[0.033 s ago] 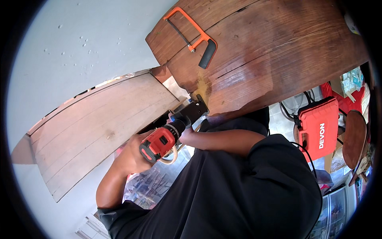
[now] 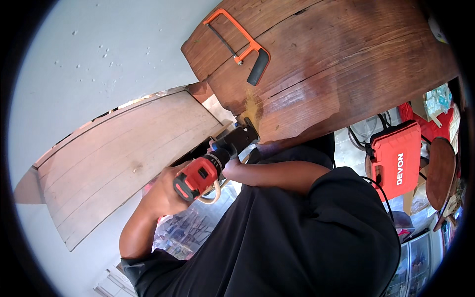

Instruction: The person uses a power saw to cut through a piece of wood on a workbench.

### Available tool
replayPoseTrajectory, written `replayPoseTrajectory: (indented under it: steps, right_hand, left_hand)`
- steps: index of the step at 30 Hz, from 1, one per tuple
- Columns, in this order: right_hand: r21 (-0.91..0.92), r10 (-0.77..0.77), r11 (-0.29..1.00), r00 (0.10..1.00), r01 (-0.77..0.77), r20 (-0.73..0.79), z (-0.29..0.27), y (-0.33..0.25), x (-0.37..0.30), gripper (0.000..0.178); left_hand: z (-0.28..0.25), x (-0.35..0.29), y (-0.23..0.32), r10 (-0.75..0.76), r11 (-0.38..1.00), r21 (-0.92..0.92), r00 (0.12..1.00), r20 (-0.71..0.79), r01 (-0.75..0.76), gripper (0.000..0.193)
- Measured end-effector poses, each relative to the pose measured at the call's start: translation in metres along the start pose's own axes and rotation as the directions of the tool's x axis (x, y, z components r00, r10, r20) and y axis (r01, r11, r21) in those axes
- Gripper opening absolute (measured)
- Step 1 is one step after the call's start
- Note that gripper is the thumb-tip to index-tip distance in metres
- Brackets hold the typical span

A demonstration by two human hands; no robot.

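My left hand (image 2: 168, 193) is closed around the grip of a red and black cordless saw (image 2: 203, 173), drill-shaped, with a black saw attachment at its front. The attachment's foot (image 2: 250, 131) meets the edge of a brown wooden tabletop (image 2: 316, 74), beside a patch of sawdust (image 2: 253, 106). Reaching across from the right, my right hand (image 2: 231, 170) is closed at the saw's front part; the tool covers most of its fingers. The blade cannot be made out. Farther back on the tabletop lies a small hacksaw (image 2: 245, 34) with an orange frame and black handle.
A pale plank surface (image 2: 128, 148) stands at the left along the white wall (image 2: 99, 54). To the right are a red tool case (image 2: 396, 161), cables and a brown wooden stool (image 2: 441, 173). Clear plastic wrapping (image 2: 190, 230) lies below the saw.
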State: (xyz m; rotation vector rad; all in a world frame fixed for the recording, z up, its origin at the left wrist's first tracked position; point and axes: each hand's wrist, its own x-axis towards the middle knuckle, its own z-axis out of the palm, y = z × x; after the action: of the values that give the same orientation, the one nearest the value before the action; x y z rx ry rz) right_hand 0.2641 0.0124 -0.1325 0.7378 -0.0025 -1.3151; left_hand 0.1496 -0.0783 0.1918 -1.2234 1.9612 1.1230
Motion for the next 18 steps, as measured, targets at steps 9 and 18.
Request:
replayPoseTrajectory:
  steps: [9, 18]
  right_hand:
    - [0.127, -0.041, 0.991, 0.996, 0.051, -0.082, 0.015, -0.002, -0.006, 0.019]
    - [0.118, -0.015, 0.993, 0.999, 0.02, -0.047, 0.011, -0.003, -0.004, 0.018]
  left_hand:
    - [-0.004, -0.002, 0.003, -0.088, 0.996, 0.001, 0.993, 0.076, 0.088, 0.05]
    - [0.0, -0.002, 0.001, -0.025, 0.999, -0.026, 1.0, -0.005, 0.025, 0.034]
